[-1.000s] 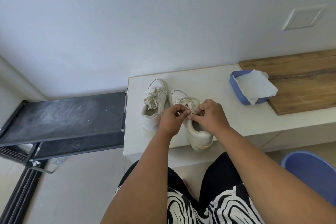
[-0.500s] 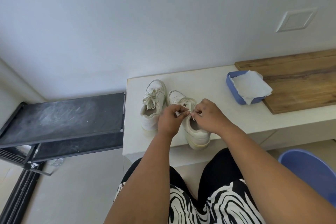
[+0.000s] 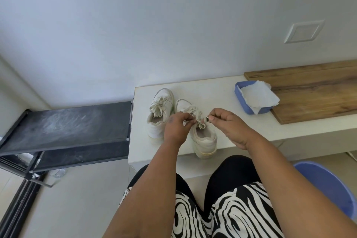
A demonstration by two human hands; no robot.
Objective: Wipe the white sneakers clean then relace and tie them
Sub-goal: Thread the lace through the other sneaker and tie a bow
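Nearest, at six o'clock, the person's lap shows in a black-and-white swirl-patterned garment (image 3: 228, 216) over black leggings, both forearms reaching up from it toward the desk (image 3: 241, 137). At four o'clock a blue bucket (image 3: 328, 185) stands on the floor, only partly in view.

Past the knees, the near edge of the white desk carries the right sneaker (image 3: 201, 137), heel toward the person, its heel close to that edge. Over its tongue the left hand (image 3: 176, 127) pinches one part of the lace (image 3: 199, 120) between thumb and fingers, curled tight on it. The right hand (image 3: 228, 123), at about three o'clock of the left, pinches another part of the same lace, a dark tip showing at its fingers (image 3: 211, 119). Between the two hands the lace forms a small knot or bow; which, I cannot tell.

Just beside, at nine o'clock of this shoe, the left sneaker (image 3: 159, 114) sits with its lace tied in a bow, untouched by either hand.

Further off at two o'clock, a blue tray (image 3: 239, 96) holds a white cloth or paper towel (image 3: 258, 96) and rests partly on a wooden board (image 3: 313, 91). At nine o'clock a black rack (image 3: 67, 121) stands against the desk's side. Beyond everything, the wall bears a white plate (image 3: 303, 32).
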